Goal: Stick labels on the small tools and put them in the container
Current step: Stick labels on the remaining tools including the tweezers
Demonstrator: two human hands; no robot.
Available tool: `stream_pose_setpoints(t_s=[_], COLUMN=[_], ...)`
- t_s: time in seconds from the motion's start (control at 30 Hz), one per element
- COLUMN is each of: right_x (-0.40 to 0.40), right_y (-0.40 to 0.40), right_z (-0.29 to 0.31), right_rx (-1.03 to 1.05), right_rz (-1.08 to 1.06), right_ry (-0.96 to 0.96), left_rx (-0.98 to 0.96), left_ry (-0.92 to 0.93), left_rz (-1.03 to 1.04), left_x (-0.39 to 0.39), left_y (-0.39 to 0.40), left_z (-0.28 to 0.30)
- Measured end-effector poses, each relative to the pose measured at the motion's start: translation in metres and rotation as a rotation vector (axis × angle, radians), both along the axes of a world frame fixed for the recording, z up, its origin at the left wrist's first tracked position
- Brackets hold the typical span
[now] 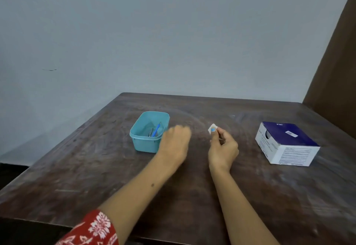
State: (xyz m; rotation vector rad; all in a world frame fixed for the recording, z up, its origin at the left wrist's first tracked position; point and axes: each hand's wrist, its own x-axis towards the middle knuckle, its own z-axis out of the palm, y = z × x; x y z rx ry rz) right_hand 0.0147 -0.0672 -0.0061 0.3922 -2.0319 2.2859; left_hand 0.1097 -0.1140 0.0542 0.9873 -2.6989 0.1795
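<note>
A small teal plastic container stands on the dark wooden table, left of centre. Inside it lie a blue-handled tool and a small metal tool. My left hand hovers just right of the container, blurred by motion, and I cannot make out anything in it. My right hand is raised at centre and pinches a small white piece of label paper between thumb and fingers.
A blue and white cardboard box sits on the table to the right. A pale wall runs behind the table and a brown panel rises at the far right. The table's near edge lies close to my arms.
</note>
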Motion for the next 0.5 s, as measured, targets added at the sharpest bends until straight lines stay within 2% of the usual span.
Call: stream_pose_setpoints(t_s=[0.13,0.33,0.43,0.5], right_x=[0.000,-0.002,0.000,0.000], right_y=[-0.001,-0.003,-0.001,-0.001], right_z=[-0.003,-0.005,-0.004,-0.003], right_rx=[0.034,0.055,0.034,0.004], right_rz=[0.080,0.119,0.167,0.194], right_ry=[0.026,0.021,0.005,-0.025], left_rx=[0.007,0.000,0.060,0.138], left_ry=[-0.116,-0.112,0.006,0.221], left_rz=[0.000,0.013,0.011,0.000], left_x=[-0.010,-0.016,-0.012,-0.008], left_y=[0.005,0.007,0.002,-0.005], left_z=[-0.027,-0.026,-0.031,-0.037])
